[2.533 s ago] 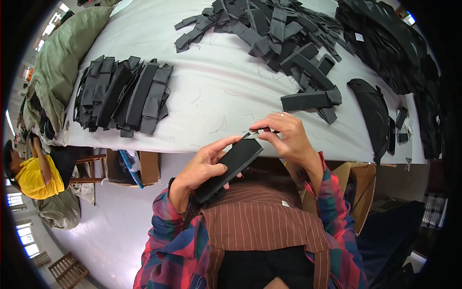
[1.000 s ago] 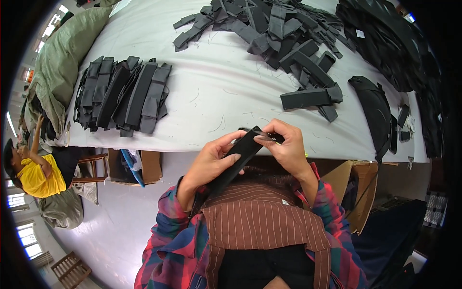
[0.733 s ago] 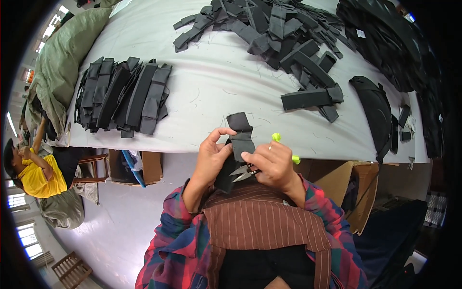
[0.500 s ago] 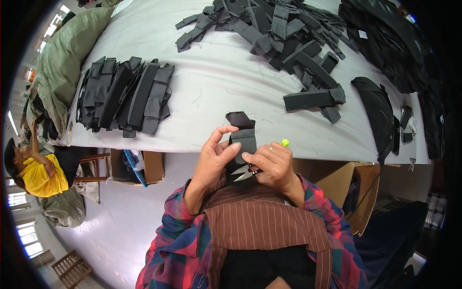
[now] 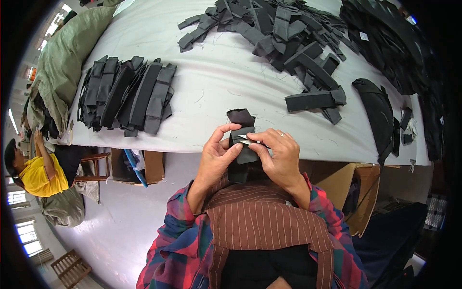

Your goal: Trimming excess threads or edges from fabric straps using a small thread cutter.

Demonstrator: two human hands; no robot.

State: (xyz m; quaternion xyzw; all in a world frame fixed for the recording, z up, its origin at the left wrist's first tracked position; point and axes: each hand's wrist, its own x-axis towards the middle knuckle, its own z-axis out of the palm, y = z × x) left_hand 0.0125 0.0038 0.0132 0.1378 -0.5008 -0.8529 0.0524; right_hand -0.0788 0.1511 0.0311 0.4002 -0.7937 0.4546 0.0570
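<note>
A dark grey fabric strip (image 5: 247, 155) is held at the table's near edge, above my lap. My left hand (image 5: 214, 156) pinches its left side between thumb and fingers. The strip's top end lies folded on the table, and its lower end hangs down toward my apron. My right hand (image 5: 279, 156) is closed around small scissors (image 5: 246, 140). Their silvery blades lie against the strip, close to my left fingertips. Most of the scissors' handle is hidden inside my right hand.
A row of stacked dark strips (image 5: 127, 96) lies on the left of the white table (image 5: 207, 91). A loose heap of strips (image 5: 279, 29) spreads across the far side. A black curved pouch (image 5: 373, 118) lies right; a cardboard box (image 5: 363, 197) stands below. A person in yellow (image 5: 45, 176) is at left.
My right hand has moved up along the strip and turned, bringing the scissor blades from below up to its middle. The bright green end by that hand no longer shows. My left hand keeps its hold.
</note>
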